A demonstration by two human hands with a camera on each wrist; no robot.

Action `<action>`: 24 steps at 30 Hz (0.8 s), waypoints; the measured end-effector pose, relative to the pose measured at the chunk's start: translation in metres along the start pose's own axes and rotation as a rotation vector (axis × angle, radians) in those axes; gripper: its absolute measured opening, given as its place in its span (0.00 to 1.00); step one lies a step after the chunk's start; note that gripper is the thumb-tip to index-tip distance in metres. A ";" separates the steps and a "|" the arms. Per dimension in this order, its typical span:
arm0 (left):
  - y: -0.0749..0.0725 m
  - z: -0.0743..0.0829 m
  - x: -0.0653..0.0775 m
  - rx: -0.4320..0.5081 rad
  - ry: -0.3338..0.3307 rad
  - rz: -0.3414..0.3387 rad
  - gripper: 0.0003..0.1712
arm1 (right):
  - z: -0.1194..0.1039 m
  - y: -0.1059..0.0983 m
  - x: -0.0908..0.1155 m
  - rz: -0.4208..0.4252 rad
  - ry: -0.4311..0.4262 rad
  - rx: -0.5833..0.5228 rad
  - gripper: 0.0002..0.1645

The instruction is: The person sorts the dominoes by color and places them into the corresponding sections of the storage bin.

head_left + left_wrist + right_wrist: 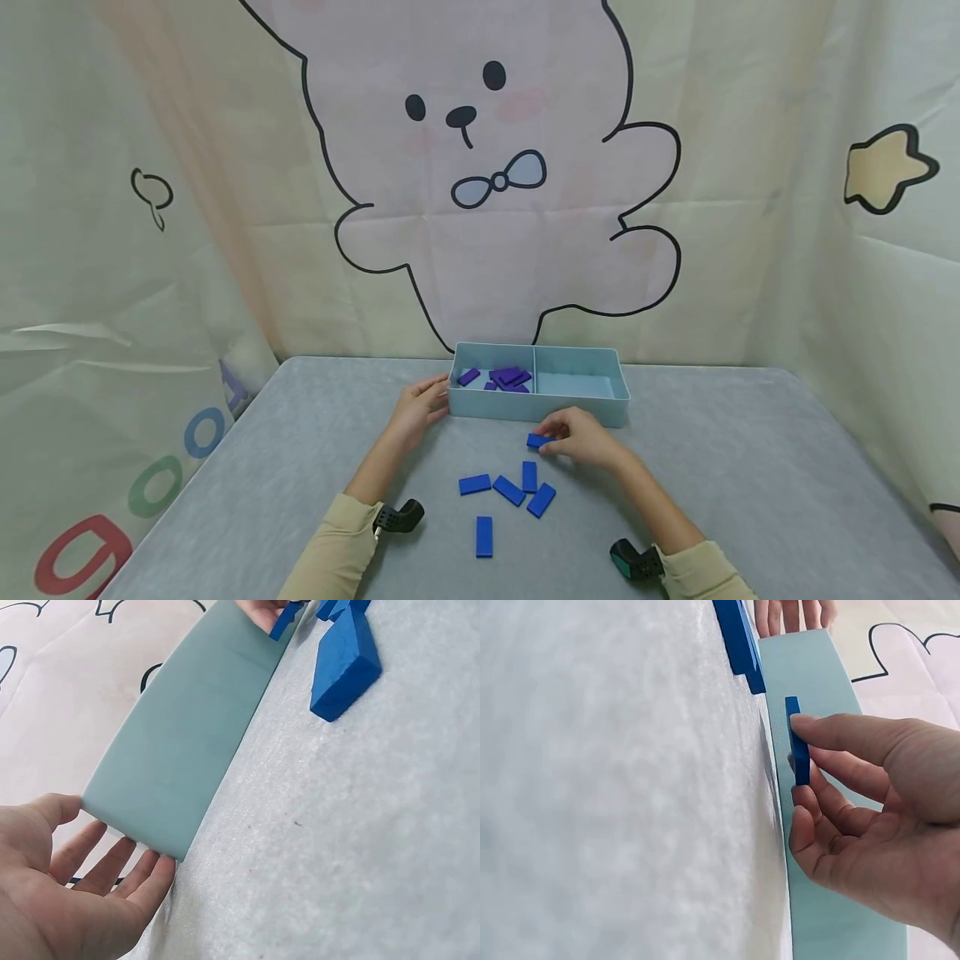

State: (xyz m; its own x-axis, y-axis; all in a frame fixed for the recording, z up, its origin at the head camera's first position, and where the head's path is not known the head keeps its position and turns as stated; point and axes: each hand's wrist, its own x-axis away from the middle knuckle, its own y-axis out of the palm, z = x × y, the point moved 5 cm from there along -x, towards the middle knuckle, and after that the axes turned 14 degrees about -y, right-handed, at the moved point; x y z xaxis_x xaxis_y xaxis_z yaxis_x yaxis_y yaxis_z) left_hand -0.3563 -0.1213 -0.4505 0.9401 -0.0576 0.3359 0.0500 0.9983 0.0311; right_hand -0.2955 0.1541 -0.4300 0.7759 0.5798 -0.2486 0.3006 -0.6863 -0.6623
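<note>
A light teal tray (495,406) with two compartments stands at the back of the table. Several purple blocks (510,377) lie in its left compartment; the right one shows a bare floor. My left hand (417,410) touches the tray's left end, its fingertips along that end wall in the left wrist view. Between thumb and fingers my right hand (581,435) pinches a blue block (798,742), held just in front of the tray's front wall. On the table, nearer to me, lie several more blue blocks (508,490), one (484,537) closest to the front.
A grey cloth covers the table (720,467). Behind the tray hangs a pale curtain (735,275) with a bear drawing, and more curtain hangs on both sides. Each wrist wears a dark camera band.
</note>
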 end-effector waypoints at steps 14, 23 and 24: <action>-0.001 0.001 -0.002 0.007 0.002 -0.004 0.25 | -0.010 -0.012 0.001 0.030 0.039 0.014 0.11; -0.002 0.000 -0.002 0.000 0.008 -0.019 0.26 | -0.020 -0.019 0.003 0.057 0.003 0.038 0.10; -0.002 0.000 -0.002 -0.001 0.010 -0.022 0.27 | -0.021 -0.020 0.003 0.060 -0.005 0.044 0.10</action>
State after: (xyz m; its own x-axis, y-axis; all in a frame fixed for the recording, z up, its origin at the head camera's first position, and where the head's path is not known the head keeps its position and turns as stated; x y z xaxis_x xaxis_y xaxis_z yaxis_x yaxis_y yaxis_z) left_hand -0.3581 -0.1235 -0.4510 0.9420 -0.0792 0.3262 0.0709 0.9968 0.0372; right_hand -0.2875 0.1604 -0.4027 0.7890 0.5406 -0.2920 0.2293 -0.7000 -0.6763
